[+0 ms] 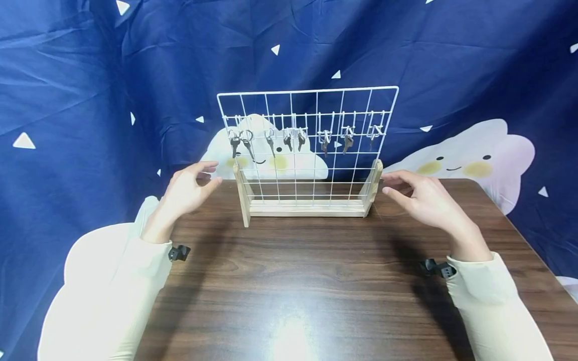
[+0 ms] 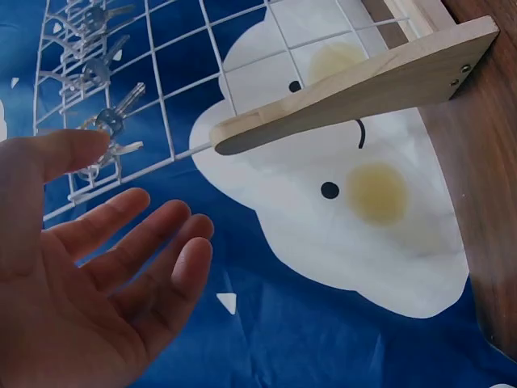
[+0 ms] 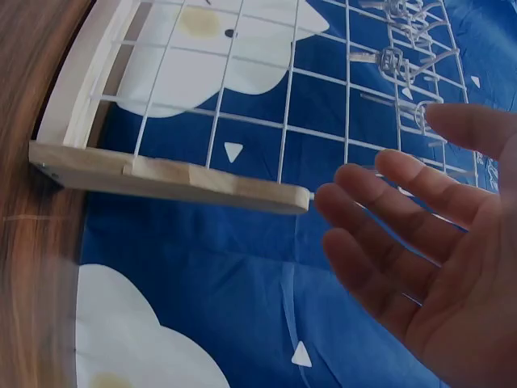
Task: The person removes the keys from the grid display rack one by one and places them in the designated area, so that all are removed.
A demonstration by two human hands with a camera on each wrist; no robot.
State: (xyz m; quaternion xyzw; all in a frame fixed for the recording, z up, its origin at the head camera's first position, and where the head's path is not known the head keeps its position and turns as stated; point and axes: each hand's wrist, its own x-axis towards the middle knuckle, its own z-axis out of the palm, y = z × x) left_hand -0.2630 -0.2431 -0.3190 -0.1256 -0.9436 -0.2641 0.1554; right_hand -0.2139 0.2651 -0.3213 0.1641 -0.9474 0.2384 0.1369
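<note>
A white wire grid rack (image 1: 314, 168) stands upright in a pale wooden base (image 1: 307, 208) near the table's back edge. Several keys (image 1: 347, 143) on rings hang from hooks along the grid's upper part. To the left of the rack my left hand (image 1: 187, 189) hovers with fingers loosely bent, holding nothing. My right hand (image 1: 422, 195) is held just beyond the right wooden upright (image 1: 373, 188), likewise with nothing in it. In the left wrist view, the nearest keys (image 2: 113, 121) appear behind the thumb. The right wrist view shows the fingers close to the wooden upright's end.
The brown wood-grain table (image 1: 253, 281) extends in front of the rack, with a bright light reflection near its front. Behind it hangs a blue curtain (image 1: 171, 60) printed with white clouds and triangles. Small black devices (image 1: 179, 252) sit at both wrists.
</note>
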